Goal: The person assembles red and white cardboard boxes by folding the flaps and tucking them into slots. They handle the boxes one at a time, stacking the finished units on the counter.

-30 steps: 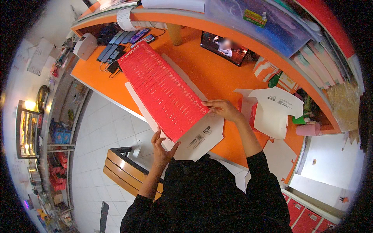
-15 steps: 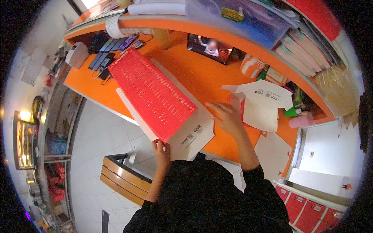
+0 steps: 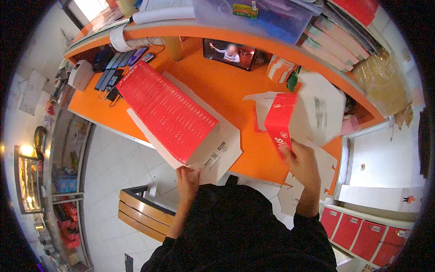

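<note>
A long stack of nested red and white cardboard boxes (image 3: 170,113) lies slantwise on the orange counter (image 3: 226,97). Its white inner flaps stick out around the red part. My left hand (image 3: 186,180) is at the near corner of this stack, with its fingers closed on the edge of the cardboard there. At the right, my right hand (image 3: 302,164) grips the near end of a single red and white cardboard box (image 3: 278,115), partly opened out and tilted up off the counter. White flaps of that box spread to its left and right, slightly blurred by motion.
A screen (image 3: 229,54) stands at the counter's back, below a shelf holding a clear plastic bin (image 3: 253,22). Several phones (image 3: 108,77) lie at the far left. A flat white cardboard sheet (image 3: 285,195) is at the right. A wooden seat (image 3: 145,216) stands below the counter's front edge.
My right hand has moved right and nearer, and now holds the single box, lifting and tilting it so its red side shows. My left hand stays at the stack's corner. The view has shifted slightly.
</note>
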Motion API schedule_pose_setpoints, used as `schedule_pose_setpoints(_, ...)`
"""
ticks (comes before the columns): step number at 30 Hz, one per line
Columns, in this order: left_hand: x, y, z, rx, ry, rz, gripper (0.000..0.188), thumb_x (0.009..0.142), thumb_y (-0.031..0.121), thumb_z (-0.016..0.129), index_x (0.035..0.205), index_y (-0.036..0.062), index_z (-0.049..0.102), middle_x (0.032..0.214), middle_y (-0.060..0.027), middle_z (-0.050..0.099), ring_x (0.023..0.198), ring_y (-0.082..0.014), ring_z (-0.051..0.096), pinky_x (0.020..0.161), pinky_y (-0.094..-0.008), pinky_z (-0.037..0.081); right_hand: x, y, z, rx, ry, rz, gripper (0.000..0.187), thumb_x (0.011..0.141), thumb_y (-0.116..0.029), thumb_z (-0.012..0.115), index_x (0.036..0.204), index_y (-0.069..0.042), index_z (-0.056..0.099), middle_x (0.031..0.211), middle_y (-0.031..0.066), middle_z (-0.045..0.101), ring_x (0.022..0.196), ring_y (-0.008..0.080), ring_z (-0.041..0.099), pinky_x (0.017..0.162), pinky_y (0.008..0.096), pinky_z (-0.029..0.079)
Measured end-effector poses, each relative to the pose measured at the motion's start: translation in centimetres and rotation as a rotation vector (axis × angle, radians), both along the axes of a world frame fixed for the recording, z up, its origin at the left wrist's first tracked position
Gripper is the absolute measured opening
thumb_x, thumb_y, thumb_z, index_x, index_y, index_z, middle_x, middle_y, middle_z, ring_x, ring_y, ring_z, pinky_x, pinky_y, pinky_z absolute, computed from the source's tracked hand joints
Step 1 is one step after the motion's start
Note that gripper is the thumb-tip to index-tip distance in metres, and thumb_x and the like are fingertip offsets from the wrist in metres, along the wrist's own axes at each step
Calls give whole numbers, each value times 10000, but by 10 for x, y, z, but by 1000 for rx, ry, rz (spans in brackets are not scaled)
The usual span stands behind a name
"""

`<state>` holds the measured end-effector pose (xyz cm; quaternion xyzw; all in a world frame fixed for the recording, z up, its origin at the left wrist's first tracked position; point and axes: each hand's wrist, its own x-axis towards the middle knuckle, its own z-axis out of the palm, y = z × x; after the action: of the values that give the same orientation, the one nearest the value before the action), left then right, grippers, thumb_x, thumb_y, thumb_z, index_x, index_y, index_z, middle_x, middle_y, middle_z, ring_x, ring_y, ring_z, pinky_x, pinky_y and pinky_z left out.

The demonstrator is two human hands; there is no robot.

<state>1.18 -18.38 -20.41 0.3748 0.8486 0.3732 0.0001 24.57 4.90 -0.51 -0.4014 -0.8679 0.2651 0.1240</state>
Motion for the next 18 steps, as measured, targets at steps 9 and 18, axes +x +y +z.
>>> schedule_pose_setpoints(9,12,-20,5,227,-78,-141,517,703,313,770,966,-13,467,977,-171,493,908,-336,521,779,-394,438,-132,-61,-171,-887,841,-229,231,930,-192,513,1115,-52,512,979,28,585,930,137,574,798,331,498)
schedule_pose_setpoints(18,9,-9,28,-118,-126,-100,620,625,468,781,968,35,501,821,-96,574,790,-274,579,719,-378,453,-70,-5,-163,-812,477,109,446,850,-142,612,1254,-58,441,1127,101,557,929,223,606,773,342,526)
